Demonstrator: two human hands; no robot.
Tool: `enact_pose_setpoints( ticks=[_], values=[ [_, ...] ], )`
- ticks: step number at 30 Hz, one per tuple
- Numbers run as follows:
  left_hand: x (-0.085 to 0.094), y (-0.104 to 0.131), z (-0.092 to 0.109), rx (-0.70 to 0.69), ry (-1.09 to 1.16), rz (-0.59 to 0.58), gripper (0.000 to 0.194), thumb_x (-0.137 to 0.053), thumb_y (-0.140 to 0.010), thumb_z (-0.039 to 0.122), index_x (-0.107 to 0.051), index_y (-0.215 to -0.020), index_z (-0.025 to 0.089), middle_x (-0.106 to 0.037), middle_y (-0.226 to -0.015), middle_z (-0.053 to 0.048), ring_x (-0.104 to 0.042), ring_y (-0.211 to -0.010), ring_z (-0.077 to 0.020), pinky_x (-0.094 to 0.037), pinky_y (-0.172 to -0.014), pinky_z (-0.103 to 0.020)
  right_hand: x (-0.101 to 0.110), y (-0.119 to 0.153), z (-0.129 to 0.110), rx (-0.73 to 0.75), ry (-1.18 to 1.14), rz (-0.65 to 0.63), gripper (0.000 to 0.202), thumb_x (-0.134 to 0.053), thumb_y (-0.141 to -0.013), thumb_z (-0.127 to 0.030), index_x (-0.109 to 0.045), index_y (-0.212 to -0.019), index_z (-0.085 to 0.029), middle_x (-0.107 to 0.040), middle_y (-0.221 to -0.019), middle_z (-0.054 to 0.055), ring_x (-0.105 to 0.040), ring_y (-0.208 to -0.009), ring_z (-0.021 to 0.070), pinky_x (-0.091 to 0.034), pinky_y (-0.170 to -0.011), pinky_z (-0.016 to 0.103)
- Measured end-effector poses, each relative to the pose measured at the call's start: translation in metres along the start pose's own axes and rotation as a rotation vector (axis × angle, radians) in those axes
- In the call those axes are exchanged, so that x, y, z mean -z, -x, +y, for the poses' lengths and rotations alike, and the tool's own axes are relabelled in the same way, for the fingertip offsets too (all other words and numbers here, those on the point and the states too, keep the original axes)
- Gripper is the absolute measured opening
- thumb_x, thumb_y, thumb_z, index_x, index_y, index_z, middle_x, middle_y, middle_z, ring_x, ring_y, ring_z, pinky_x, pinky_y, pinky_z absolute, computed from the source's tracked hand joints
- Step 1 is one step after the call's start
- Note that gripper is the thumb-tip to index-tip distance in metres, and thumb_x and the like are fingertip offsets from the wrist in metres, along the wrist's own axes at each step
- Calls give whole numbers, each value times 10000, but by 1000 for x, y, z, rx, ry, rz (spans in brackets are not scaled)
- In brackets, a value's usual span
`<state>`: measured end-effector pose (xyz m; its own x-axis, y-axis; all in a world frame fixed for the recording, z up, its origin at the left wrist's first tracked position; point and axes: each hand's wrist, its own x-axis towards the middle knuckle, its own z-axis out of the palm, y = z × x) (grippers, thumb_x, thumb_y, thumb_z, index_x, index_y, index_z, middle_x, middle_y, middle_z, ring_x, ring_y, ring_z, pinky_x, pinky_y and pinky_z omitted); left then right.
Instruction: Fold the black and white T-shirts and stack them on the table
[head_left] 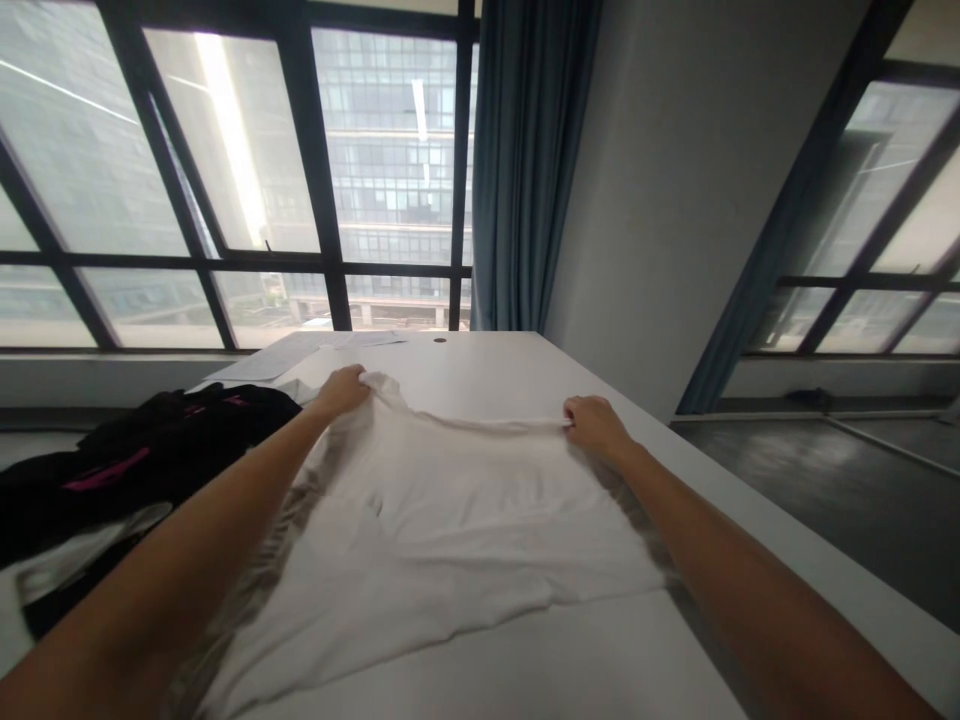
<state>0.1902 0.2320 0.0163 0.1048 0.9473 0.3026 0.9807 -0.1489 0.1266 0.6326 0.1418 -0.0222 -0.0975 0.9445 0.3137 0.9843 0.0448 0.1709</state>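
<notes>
A white cloth garment (480, 500), perhaps a shirt, is spread over the white table (495, 370), with wrinkles across its middle. My left hand (345, 390) is closed on its far left corner, where the fabric bunches up. At the far right corner, the fingers of my right hand (596, 425) pinch the edge. Between both hands the far edge runs nearly straight, sagging slightly. The near edge slants across the tabletop. My left forearm hides part of the garment's left side.
Black clothing with pink marks (150, 440) is heaped at the left. Sheets of paper (274, 355) lie at the table's far left, near a round grommet (439, 340). Beyond stand windows, a blue curtain (521, 160) and a grey pillar (660, 200). The table's right edge drops to a grey floor (840, 480).
</notes>
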Motion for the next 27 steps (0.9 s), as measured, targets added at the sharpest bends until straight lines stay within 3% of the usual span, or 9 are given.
enact_pose_setpoints(
  ticks=[2,4,8,11,15,21,27],
  values=[
    [27,29,-6,-85,46,79,344,-444,-821,265,-629,-1097,174,-695,-1118,-83,-625,-1057,-249,-466,-869,-293,7,13,1,1,4,100,169,-564,-748,-160,-649,-893,-171,-704,-877,84,-598,-882,222,-354,-943,357],
    [46,69,-13,-249,134,112,323,-478,-786,311,-636,-1039,186,-711,-1002,-49,-644,-917,-230,-474,-819,-295,10,29,4,47,18,104,163,-570,-757,-189,-647,-901,-187,-707,-890,86,-581,-933,241,-270,-1039,411],
    [58,149,-21,-458,224,-107,233,-520,-726,305,-669,-880,214,-700,-909,-18,-623,-792,-187,-469,-774,-279,7,58,8,131,73,-6,171,-598,-683,-174,-675,-830,-216,-705,-938,81,-534,-1026,268,-79,-1128,472],
    [55,184,-21,-487,268,-265,189,-541,-704,277,-677,-828,236,-695,-912,0,-621,-820,-181,-466,-799,-265,4,71,7,107,108,-12,248,-591,-645,-131,-692,-852,-222,-695,-966,75,-514,-1052,270,-49,-1133,494],
    [54,196,-22,-485,285,-285,186,-578,-748,360,-672,-838,227,-689,-848,1,-607,-772,-174,-463,-751,-263,6,79,3,81,146,54,259,-577,-667,-121,-697,-875,-216,-679,-1004,85,-494,-1076,275,-42,-1131,521],
    [61,199,-28,-430,362,-136,433,-433,-892,566,-616,-811,182,-648,-779,-20,-571,-726,-160,-448,-677,-246,13,83,3,14,163,116,202,-533,-751,-146,-698,-852,-202,-676,-924,94,-507,-1009,262,-132,-1107,491],
    [65,208,-28,-573,377,-381,416,-525,-863,585,-665,-827,194,-683,-889,-40,-606,-819,-175,-466,-800,-259,5,85,17,36,106,22,162,-612,-673,-161,-684,-806,-218,-658,-1023,78,-489,-1095,273,-93,-1114,541]
  ],
)
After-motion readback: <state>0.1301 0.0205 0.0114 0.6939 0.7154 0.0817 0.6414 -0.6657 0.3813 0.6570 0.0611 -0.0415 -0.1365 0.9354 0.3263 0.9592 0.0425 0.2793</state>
